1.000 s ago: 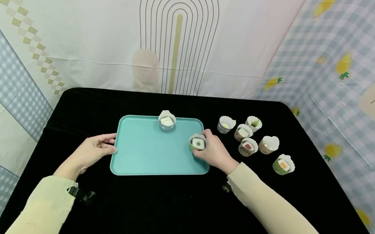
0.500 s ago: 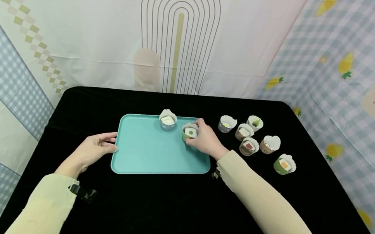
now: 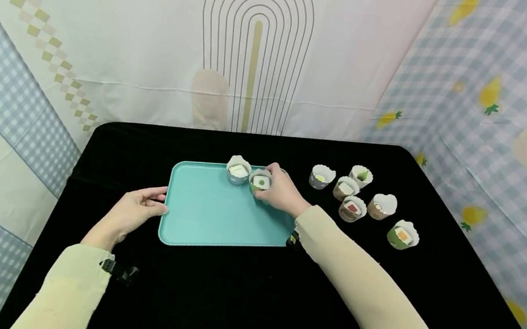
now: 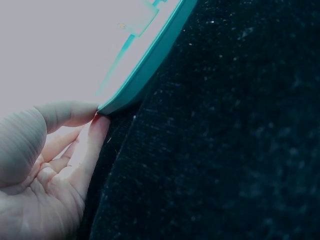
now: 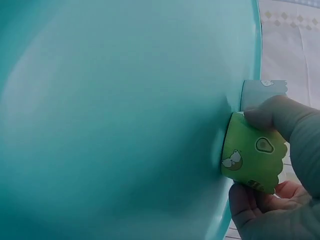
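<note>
A turquoise tray lies on the black tabletop. My left hand pinches its left edge; in the left wrist view the thumb meets a fingertip at the tray's rim. With thumb and fingers my right hand grips a green paper baking cup over the tray's back right part. A white square piece with a green dot shows inside that cup. Right beside it, at the tray's back edge, stands a grey-blue paper cup with a whitish piece inside.
Several more paper cups stand right of the tray: a grey one, a brown one with a red-topped piece, a tan one and a green one farthest right. Patterned cloth hangs behind the table.
My right hand has carried the green cup left and back across the tray, up beside the grey-blue cup. My left hand has stayed at the tray's left edge.
</note>
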Motion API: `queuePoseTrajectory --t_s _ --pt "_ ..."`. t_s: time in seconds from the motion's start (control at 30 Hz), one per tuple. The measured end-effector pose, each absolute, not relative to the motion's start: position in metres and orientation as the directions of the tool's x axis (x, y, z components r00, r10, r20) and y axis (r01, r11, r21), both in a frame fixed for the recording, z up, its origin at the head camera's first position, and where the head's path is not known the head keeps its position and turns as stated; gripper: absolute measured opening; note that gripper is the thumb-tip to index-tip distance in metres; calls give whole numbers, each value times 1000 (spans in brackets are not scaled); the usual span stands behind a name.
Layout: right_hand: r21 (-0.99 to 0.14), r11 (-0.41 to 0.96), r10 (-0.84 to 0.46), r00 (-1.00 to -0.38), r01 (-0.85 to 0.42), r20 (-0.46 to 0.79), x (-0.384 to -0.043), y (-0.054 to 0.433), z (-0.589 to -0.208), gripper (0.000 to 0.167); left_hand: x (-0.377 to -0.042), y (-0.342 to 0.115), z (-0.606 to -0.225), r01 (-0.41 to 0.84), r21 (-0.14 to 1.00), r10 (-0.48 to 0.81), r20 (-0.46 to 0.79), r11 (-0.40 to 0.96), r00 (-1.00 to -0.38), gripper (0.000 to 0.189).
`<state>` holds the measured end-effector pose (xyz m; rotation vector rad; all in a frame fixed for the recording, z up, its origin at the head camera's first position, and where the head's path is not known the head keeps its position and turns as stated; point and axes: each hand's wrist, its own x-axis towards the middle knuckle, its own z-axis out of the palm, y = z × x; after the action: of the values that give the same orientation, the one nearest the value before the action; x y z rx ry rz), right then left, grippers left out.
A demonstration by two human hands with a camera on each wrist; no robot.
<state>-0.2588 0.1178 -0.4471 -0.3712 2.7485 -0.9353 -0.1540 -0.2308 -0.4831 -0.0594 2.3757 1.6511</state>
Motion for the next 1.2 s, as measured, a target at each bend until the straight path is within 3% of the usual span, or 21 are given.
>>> queuePoseTrajectory --t_s 0.53,0.8,1.2 --pt "-604 772 -311 -946 -197 -89 -260 115 -451 69 -155 -230 -483 -172 919 112 -224 354 -968 61" --pt "-595 778 -315 -945 -202 -92 -256 120 -443 91 -154 -230 -482 -173 918 113 -226 358 -968 62" --pt "-645 730 -305 -952 -227 -11 -235 184 -414 94 -155 -231 -484 -164 919 126 -221 358 -967 61"
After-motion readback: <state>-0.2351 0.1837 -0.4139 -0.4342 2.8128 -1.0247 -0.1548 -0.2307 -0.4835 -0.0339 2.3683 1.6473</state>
